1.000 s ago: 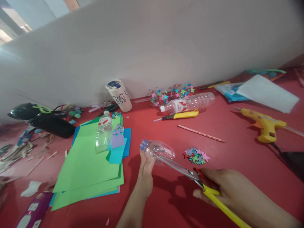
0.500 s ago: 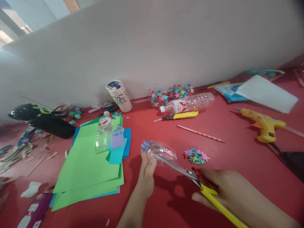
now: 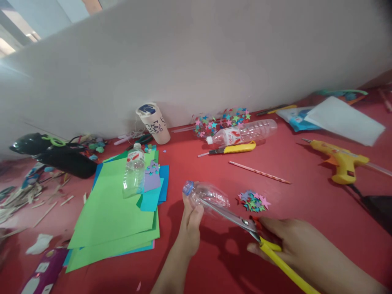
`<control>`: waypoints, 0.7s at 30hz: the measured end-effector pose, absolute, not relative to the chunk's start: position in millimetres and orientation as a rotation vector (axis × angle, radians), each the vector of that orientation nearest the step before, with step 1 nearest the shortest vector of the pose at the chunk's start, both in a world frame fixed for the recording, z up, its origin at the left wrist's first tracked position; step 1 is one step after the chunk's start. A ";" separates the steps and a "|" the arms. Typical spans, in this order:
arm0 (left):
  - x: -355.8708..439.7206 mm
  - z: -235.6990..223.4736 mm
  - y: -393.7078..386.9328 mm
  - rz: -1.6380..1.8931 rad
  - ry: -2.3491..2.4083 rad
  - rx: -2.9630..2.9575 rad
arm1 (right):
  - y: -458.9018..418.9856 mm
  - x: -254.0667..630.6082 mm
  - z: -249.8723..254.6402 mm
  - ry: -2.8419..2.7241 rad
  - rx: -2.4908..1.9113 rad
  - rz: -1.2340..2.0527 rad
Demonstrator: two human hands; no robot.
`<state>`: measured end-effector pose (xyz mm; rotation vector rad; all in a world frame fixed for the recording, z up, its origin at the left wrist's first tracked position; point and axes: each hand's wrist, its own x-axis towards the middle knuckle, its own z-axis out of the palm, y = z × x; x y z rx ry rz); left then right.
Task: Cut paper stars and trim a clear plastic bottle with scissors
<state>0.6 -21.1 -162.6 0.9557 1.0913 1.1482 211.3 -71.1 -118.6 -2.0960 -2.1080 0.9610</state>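
My left hand (image 3: 192, 224) is closed around the neck end of a clear plastic bottle (image 3: 211, 194) with a blue cap, tilted with its cap to the left. My right hand (image 3: 284, 234) grips a large pair of scissors (image 3: 241, 222) with yellow and red handles. The blades lie against the bottle's near side, close to my left thumb; whether they pass through the plastic I cannot tell. Beyond my right hand sits a small pile of coloured stars (image 3: 253, 201). Part of the left fingers is hidden behind the bottle.
Left are green paper sheets (image 3: 113, 212) under a standing clear bottle (image 3: 134, 173). Ahead lie a labelled bottle (image 3: 254, 130), a yellow cutter (image 3: 240, 148) and a pencil (image 3: 259, 172). A corded yellow glue gun (image 3: 341, 159) lies right. A cream tumbler (image 3: 156, 126) stands by the wall.
The bottle, both hands and the scissors have shifted very slightly to the right. Both grips stay the same.
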 end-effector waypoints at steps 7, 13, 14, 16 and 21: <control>5.5 -166.2 -21.7 1.173 1.110 0.940 | -73.4 212.5 -123.6 -2.112 -2.113 0.981; 6.9 -162.7 -23.2 1.169 1.161 0.988 | -74.2 208.8 -119.8 -2.108 -2.093 1.007; 6.8 -161.2 -23.5 1.161 1.165 1.000 | -73.8 207.9 -119.2 -2.100 -2.088 1.022; 6.8 -158.6 -23.7 1.144 1.172 1.014 | -72.9 206.7 -118.6 -2.091 -2.094 1.023; 6.6 -158.1 -23.2 1.124 1.158 1.048 | -72.5 208.1 -120.9 -2.123 -2.100 0.988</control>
